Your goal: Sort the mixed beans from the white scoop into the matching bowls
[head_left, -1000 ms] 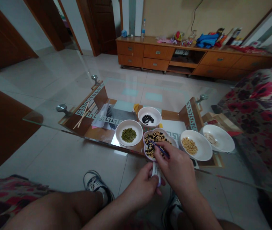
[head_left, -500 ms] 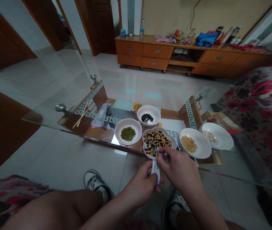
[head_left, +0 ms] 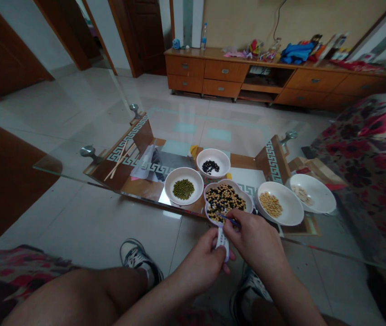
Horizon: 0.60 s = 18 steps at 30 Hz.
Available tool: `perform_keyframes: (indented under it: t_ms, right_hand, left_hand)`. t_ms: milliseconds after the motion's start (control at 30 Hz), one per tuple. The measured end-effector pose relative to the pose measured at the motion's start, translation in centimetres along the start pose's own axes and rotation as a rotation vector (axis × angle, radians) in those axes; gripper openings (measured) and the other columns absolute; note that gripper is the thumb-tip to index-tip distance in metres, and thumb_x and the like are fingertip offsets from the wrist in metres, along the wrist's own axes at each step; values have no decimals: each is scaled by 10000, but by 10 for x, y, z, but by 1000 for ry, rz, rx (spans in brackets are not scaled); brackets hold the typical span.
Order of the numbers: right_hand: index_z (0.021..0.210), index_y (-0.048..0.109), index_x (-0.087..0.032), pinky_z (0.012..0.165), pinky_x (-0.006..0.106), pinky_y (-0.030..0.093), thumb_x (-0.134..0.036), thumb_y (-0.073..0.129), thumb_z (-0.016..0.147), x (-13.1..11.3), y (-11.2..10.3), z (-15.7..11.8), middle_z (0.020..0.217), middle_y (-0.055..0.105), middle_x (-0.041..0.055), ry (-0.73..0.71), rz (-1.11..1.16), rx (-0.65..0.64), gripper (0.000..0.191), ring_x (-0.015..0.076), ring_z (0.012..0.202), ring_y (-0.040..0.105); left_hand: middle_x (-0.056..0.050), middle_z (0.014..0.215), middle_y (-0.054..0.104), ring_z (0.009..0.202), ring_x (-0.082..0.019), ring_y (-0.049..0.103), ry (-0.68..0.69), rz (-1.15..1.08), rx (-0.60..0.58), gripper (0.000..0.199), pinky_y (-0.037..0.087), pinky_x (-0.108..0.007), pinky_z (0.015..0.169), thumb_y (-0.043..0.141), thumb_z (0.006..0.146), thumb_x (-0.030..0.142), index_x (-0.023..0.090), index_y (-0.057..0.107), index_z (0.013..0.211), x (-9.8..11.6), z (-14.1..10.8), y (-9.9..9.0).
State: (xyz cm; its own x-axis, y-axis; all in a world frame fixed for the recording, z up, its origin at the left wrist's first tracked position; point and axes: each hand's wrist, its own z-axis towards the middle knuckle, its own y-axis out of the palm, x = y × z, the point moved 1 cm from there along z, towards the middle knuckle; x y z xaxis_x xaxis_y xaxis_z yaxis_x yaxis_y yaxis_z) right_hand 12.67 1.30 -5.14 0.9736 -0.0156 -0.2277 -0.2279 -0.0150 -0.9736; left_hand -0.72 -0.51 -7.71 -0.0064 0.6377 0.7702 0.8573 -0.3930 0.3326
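My right hand (head_left: pixel 254 242) pinches a thin blue tool (head_left: pixel 229 219), whose tip reaches over the front of a white lobed dish (head_left: pixel 248 201). That dish holds mixed black and yellow beans (head_left: pixel 224 201). My left hand (head_left: pixel 199 262) grips a white printed strip (head_left: pixel 222 243) just below the dish's front edge. Behind the dish, a white bowl (head_left: pixel 171 181) holds green mung beans, and another (head_left: pixel 213 156) holds black beans. To the right, a white plate (head_left: pixel 293 206) holds yellow soybeans, and a further plate (head_left: pixel 323 199) holds pale slices.
All the dishes stand on a glass-topped table (head_left: pixel 77 168) with a wooden lower shelf, where chopsticks (head_left: pixel 120 162) lie. A floral sofa (head_left: pixel 365 145) runs along the right. My knees and shoes lie below. A wooden sideboard (head_left: pixel 247 77) stands at the back.
My right hand has moved down toward the dish's front edge, uncovering more of the beans. The blue tool's tip has shifted with it. My left hand still holds the white strip.
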Motion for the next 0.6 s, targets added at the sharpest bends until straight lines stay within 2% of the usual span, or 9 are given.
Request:
perform_keyframes:
  t_ms: [200,600]
  right_hand:
    - [878,692,-264,520,253,270,-331,519,840,0,1,2,743,725,7,6,-4,-40,190,179,642,657]
    - [867,704,-270,507,249,286,-311,528,832,-2,-1,2,752,729,2,-2,-8,-33,184,165,627,654]
  left_hand:
    - [-39,863,610,580,-97,508,8,-6,4,386,386,-237,578,421,825,157,135,496,1203,-3,1,-2]
    - [-35,865,604,593,-100,511,-11,-15,1,411,389,-238,598,425,823,160,140,482,1230,2,-2,0]
